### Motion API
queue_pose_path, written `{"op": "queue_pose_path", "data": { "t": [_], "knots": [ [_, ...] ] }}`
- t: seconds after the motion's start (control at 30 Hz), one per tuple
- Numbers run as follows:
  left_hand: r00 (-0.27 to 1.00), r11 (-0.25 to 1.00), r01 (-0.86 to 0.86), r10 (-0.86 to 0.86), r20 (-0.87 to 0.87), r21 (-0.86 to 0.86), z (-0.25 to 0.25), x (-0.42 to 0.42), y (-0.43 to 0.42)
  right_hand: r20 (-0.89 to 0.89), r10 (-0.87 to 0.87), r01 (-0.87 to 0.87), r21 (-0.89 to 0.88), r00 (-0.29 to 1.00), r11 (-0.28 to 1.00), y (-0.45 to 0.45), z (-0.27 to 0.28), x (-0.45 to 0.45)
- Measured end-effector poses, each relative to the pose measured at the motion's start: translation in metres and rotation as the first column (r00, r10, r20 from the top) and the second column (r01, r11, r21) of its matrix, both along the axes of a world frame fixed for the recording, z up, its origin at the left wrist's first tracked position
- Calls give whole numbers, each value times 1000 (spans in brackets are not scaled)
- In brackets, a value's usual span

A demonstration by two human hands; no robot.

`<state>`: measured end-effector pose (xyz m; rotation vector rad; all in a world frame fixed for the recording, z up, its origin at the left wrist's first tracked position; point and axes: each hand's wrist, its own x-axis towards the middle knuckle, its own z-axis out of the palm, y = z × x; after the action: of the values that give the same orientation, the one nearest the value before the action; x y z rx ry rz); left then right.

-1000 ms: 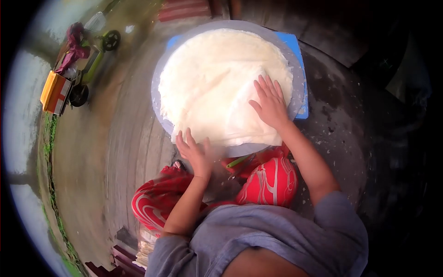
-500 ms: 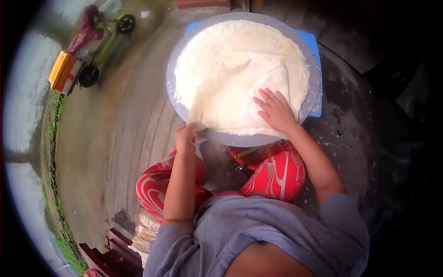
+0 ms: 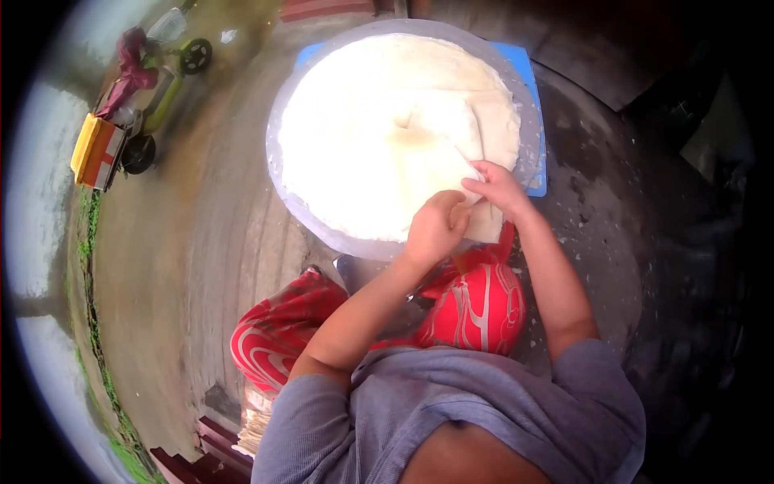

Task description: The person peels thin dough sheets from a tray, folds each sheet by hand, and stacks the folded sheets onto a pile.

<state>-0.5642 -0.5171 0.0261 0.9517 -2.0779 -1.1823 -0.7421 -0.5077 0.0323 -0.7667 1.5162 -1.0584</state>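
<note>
A wide, thin sheet of pale dough [image 3: 355, 145] covers most of a round grey board [image 3: 284, 189]. On its near right side the sheet is folded over, and a flap hangs past the board's edge. My left hand [image 3: 438, 226] is closed on the near edge of the sheet, its fingertips partly hidden by the back of the hand. Close beside it, my right hand [image 3: 500, 192] pinches the folded part between thumb and fingers. Glare washes out much of the sheet's left half.
Under the board is a blue stand or tabletop [image 3: 524, 68]. My knees in red patterned trousers [image 3: 480, 302] are just below the board. A scooter [image 3: 157, 101] with a yellow and orange box [image 3: 95, 149] stands at the far left. A stack of thin pale sheets [image 3: 254, 426] lies by my left side.
My left hand has moved right from the board's near left edge to beside the right hand. The right hand has gone from lying flat to pinching the fold. The view has shifted slightly.
</note>
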Motion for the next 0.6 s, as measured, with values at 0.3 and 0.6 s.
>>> {"op": "queue_pose_path", "data": {
  "t": [0.3,0.6],
  "knots": [
    [844,797,44,293,449,-603,-35,17,-63,-45,29,-31,-53,999,998,13,-38,-3],
    [880,982,-8,97,466,-188,-4,6,-120,-886,-66,-57,-104,459,993,19,-15,13]
  ]
}}
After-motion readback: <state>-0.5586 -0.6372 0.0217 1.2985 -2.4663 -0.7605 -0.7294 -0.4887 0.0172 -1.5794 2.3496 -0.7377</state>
